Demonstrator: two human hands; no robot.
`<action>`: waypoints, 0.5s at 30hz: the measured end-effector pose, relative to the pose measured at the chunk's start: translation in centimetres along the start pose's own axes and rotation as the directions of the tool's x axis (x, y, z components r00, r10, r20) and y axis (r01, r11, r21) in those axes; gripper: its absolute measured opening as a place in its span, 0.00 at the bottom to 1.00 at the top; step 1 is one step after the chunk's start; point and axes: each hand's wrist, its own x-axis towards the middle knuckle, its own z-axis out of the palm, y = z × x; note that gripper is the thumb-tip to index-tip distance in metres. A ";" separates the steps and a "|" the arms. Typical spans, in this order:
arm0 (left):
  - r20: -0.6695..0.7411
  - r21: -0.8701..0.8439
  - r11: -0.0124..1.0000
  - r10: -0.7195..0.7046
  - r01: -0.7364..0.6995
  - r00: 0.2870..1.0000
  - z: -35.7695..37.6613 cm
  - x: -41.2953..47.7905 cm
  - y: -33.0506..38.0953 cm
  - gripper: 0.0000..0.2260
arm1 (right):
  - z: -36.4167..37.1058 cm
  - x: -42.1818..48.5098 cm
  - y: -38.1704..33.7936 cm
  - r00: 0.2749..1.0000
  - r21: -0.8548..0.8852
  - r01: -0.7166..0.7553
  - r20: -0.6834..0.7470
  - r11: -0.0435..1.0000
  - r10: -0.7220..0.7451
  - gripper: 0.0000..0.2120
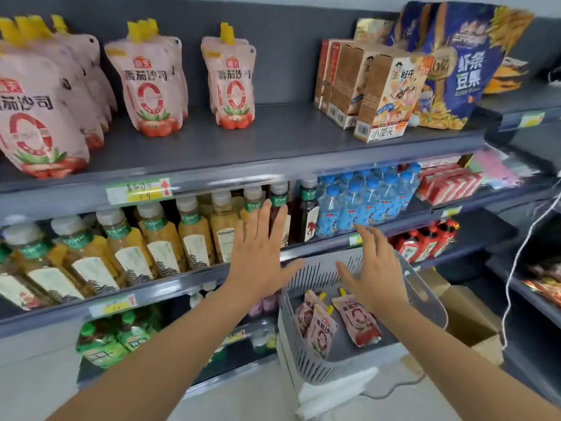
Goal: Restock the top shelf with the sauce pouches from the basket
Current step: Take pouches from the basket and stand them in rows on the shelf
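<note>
Hovering right hand (376, 275) (splayed, empty)

Both bare forearms reach up from the lower edge of the frame toward its centre. The left hand (259, 256) is flat, fingers straight and spread, palm forward. The right hand (375, 268) — just right of centre — has relaxed, slightly bent fingers and grips nothing.

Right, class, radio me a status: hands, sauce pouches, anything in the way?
Left hand open, right hand open above basket, both empty. Sauce pouches lying in basket, not yet picked. Top shelf has bare space; nothing blocking.
</note>
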 end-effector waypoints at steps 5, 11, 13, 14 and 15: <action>0.235 -0.060 0.997 0.065 -0.053 0.970 6.3 -1.6 5.9 0.41 | 3.8 -1.3 6.4 0.929 -0.012 -0.268 0.263 0.963 0.262 0.36; 0.537 -0.075 0.997 0.030 0.013 0.843 15.5 -1.5 11.1 0.41 | 10.4 -0.4 13.1 0.741 -0.088 -0.395 0.558 0.915 0.373 0.39; 0.640 -0.052 0.997 -0.010 0.056 0.768 18.7 -1.6 11.9 0.43 | 12.8 0.5 14.8 0.661 -0.139 -0.401 0.641 0.906 0.391 0.40; 0.686 -0.025 0.996 -0.047 0.088 0.726 20.0 -1.5 12.2 0.44 | 14.1 1.1 15.5 0.616 -0.170 -0.394 0.681 0.903 0.397 0.41; 0.714 0.013 0.993 -0.090 0.116 0.694 21.1 -1.5 12.5 0.45 | 15.3 1.7 16.1 0.573 -0.194 -0.384 0.716 0.903 0.398 0.42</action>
